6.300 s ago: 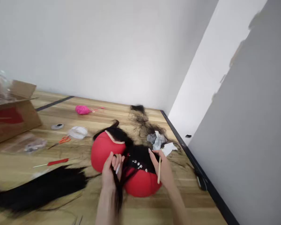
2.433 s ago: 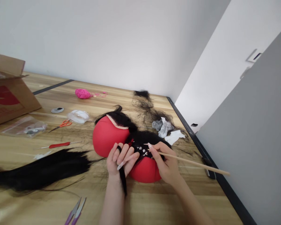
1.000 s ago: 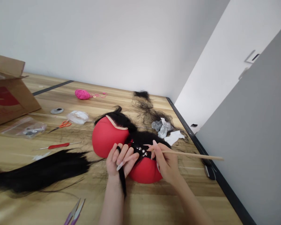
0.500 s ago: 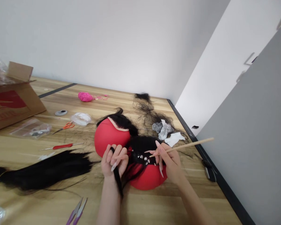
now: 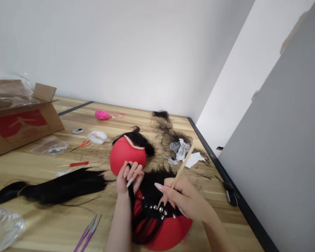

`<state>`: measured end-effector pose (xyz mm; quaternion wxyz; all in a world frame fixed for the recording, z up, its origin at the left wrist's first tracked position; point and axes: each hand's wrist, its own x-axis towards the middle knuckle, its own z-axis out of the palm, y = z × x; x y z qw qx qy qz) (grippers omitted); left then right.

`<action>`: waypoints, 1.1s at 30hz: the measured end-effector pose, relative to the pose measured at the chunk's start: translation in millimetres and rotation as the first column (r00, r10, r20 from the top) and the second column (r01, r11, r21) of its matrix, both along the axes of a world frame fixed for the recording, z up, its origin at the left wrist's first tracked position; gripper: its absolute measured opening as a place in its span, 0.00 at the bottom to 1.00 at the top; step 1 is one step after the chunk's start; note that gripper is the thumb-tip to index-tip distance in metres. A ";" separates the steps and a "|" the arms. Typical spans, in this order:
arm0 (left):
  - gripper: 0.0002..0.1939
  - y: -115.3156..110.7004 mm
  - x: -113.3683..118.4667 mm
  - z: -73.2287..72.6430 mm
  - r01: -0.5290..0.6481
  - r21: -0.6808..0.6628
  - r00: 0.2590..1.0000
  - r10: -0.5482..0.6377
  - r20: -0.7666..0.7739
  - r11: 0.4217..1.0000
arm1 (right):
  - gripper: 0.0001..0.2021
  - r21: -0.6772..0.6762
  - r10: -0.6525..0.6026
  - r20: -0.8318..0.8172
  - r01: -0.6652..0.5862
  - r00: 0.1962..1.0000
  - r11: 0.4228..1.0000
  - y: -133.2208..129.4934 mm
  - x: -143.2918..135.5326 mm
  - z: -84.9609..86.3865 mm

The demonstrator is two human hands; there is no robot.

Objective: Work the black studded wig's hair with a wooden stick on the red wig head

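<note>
My left hand (image 5: 130, 176) is closed round a black hair strand (image 5: 131, 199), which hangs down from its fingers. In my right hand (image 5: 180, 196) a thin wooden stick (image 5: 184, 164) is pinched, its upper end pointing up and away. That hand is over the near red head form (image 5: 170, 232), beside a row of silver pins (image 5: 161, 209) in a black hair piece (image 5: 159, 180). Behind my left hand is a second red form (image 5: 126, 154) with black hair (image 5: 140, 138) and a pale edging on it.
At left are a cardboard box (image 5: 23, 122), a black hair bundle (image 5: 60, 185), a red-handled hook (image 5: 78, 163), orange scissors (image 5: 84, 144), purple snips (image 5: 88, 232) and a clear bottle (image 5: 5, 227). Crumpled paper (image 5: 183, 149) and loose hair (image 5: 165, 126) are at the back right.
The view has shifted. The stick has swung from nearly level to steeply upright in my right hand. The near red form appears lower, with more of its hair and pins showing. My left hand still grips the strand.
</note>
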<state>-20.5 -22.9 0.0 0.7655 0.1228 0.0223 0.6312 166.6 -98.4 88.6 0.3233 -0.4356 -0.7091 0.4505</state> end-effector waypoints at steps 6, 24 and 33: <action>0.16 5.8 0.3 -10.5 0.012 0.009 0.997 -0.011 -0.070 1.000 | 0.28 -0.139 0.048 -0.199 -0.077 0.979 0.987 11.2 -6.2 -13.8; 0.15 -10.6 -3.8 26.3 0.003 0.156 0.955 0.043 -0.292 0.988 | 0.15 -0.194 -0.007 -0.176 -0.028 0.984 0.981 -13.7 0.6 -33.1; 0.19 -87.9 -26.0 142.0 0.161 0.478 0.683 0.252 -0.685 0.863 | 0.27 -0.135 0.052 -0.244 -0.087 0.968 0.987 -68.1 -12.6 -27.7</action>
